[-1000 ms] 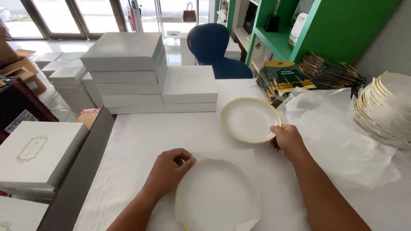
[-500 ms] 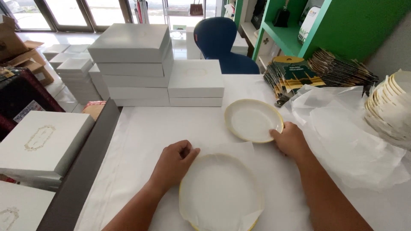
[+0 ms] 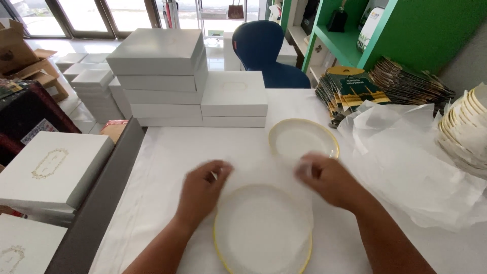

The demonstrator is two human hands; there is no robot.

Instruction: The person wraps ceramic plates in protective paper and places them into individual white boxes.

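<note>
left hand (image 3: 202,192): resting at the upper left edge of the near plate, fingers curled in and narrow, pinching the corner of a thin tissue sheet (image 3: 264,175); blurred, so the exact contact is hard to read
right hand (image 3: 327,178): sitting at the upper right of the near plate, fingers bent and narrow, gripping the other side of the same sheet; also blurred
tissue sheet: stretching between the 2 hands, lying over the far rim of the near plate, translucent
near plate (image 3: 263,231): lying flat on the tabletop (image 3: 167,157), white with a gold rim, directly below and between both hands; lower edge running out of view
far plate (image 3: 303,138): same white and gold kind, lying flat just beyond the right hand, apart from the near plate
white boxes (image 3: 167,76): stacking 4 high at the far left of the tabletop, with 2 more beside them on the right
loose tissue paper (image 3: 406,152): crumpling in a heap to the right of the far plate
plate stack (image 3: 466,129): standing on edge at the far right, partly cut off
dark packets (image 3: 355,91): fanning out behind the tissue heap, under the green shelf (image 3: 406,30)
blue chair (image 3: 264,50): standing behind the tabletop
lidded boxes (image 3: 48,170): sitting lower down on the left, off the tabletop
</note>
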